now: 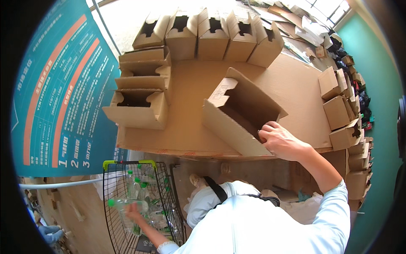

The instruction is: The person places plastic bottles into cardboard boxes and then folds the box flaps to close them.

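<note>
My right hand (280, 140) is closed on the near right edge of an open cardboard box (237, 122), which sits at an angle on a cardboard-covered table (190, 84). The box's top flaps stand up, and the part of its inside that shows is bare. Down to the left, my left hand (134, 213) grips a clear plastic bottle (132, 205) with a green cap, tilted almost on its side over a black wire shopping cart (111, 211). Several more green-capped bottles (144, 192) are inside that cart, some upright. My left fingers are slightly blurred.
Several open cardboard boxes (211, 44) line the table's far edge, and more boxes (141, 103) stand along its left side. On the right are further stacked boxes (337, 112) beside a green wall (374, 76). A blue-green printed banner (63, 93) rises at the left.
</note>
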Action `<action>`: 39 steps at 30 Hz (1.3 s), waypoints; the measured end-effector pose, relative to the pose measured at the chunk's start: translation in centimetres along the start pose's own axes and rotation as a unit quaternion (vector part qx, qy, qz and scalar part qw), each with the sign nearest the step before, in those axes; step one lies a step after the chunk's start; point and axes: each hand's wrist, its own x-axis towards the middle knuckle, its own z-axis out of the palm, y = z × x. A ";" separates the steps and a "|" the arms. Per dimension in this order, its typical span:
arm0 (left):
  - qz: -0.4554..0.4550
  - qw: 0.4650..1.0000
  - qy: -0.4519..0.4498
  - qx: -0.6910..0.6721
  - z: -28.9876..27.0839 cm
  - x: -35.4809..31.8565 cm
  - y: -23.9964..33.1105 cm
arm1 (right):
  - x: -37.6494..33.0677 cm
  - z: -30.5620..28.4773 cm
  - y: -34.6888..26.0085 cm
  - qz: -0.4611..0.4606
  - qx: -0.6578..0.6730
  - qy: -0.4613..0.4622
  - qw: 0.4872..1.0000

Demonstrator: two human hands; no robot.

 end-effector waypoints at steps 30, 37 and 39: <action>0.481 0.072 -0.496 0.720 46.0 -34.0 43.4 | -6.1 5.4 7.9 -0.168 0.010 0.185 0.968; 0.621 0.203 -0.446 0.612 47.7 -31.6 39.7 | -5.8 5.4 8.1 -0.150 0.068 0.194 0.967; 0.640 0.228 -0.418 0.603 46.8 -32.4 41.1 | -5.7 5.0 8.2 -0.147 0.095 0.209 0.962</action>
